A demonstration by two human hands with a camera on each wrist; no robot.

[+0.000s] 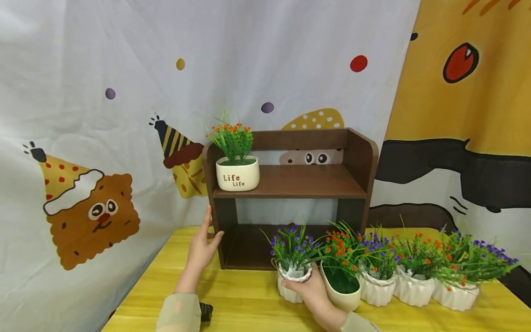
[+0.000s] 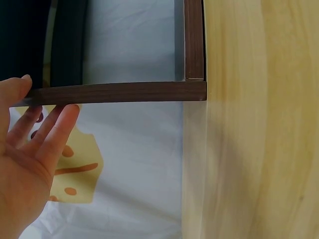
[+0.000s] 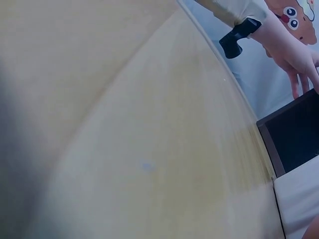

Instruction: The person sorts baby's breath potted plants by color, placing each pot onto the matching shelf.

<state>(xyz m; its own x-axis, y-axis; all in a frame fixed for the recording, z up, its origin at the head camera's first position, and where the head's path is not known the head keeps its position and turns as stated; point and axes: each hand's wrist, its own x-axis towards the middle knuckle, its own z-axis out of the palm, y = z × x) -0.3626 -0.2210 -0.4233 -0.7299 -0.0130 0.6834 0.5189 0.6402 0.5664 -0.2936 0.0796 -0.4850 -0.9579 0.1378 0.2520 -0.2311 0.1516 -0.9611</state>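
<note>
A brown two-tier shelf (image 1: 307, 182) stands on the wooden table. My left hand (image 1: 203, 246) holds its left side panel (image 2: 119, 92), the thumb on one face and the fingers on the other. With my right hand (image 1: 311, 290) I grip a white ribbed pot (image 1: 288, 293) of purple flowers, in front of the shelf's lower tier. In the right wrist view a white surface (image 3: 301, 199) of it shows at the right edge, with a bit of my hand in the corner. On the upper tier's left end sits a cream "Life" pot (image 1: 238, 177) with orange flowers.
Right of my right hand a cream oval pot (image 1: 342, 299) with orange flowers stands on the table (image 1: 244, 304). Beyond it are several white ribbed pots (image 1: 377, 290) in a row. A cartoon-printed cloth (image 1: 103, 138) hangs behind the shelf.
</note>
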